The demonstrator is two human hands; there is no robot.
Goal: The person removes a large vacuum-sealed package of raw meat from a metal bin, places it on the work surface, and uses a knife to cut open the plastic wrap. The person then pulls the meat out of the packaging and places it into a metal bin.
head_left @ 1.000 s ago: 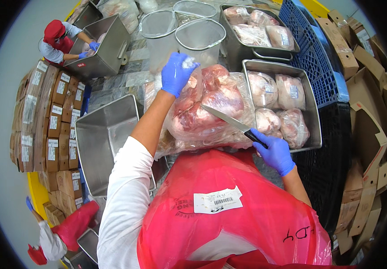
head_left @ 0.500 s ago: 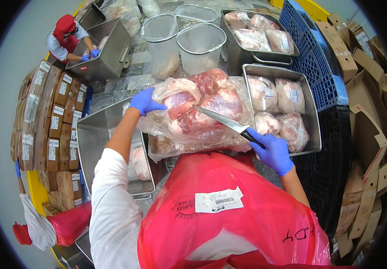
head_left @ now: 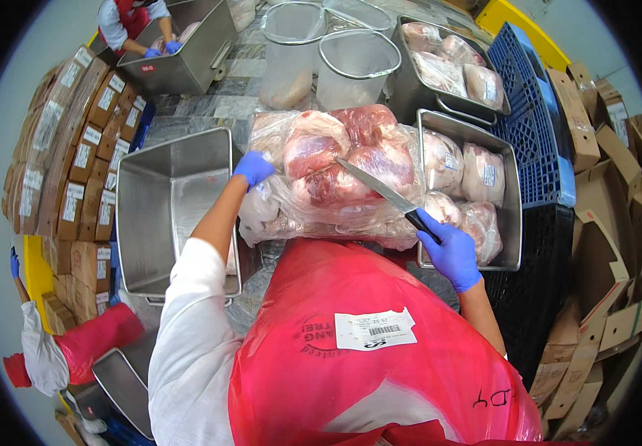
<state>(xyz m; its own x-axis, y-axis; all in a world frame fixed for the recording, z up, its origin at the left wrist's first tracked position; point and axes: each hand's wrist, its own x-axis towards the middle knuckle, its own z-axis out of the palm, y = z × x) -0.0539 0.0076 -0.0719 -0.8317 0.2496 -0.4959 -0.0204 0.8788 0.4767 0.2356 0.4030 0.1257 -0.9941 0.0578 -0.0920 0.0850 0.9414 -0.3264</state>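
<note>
Large cuts of raw red meat lie partly bared in a torn clear plastic bag, in front of me at the middle. My left hand, in a blue glove, is closed on the bag's loose plastic at the left edge of the meat. In my right hand, also gloved in blue, is a knife held by its black handle. Its blade slants up and left over the meat, with the tip at the middle of the cuts; whether it touches cannot be told.
A steel tub stands left. At right, another steel tub holds several bagged meat pieces. Beyond are mesh baskets and another filled tub. Blue pallets and cardboard line the right. Two co-workers are at left.
My left hand has gone from stretched fingers beside the meat to a closed grip on the plastic. The knife stays over the meat. The whole view has shifted somewhat.
</note>
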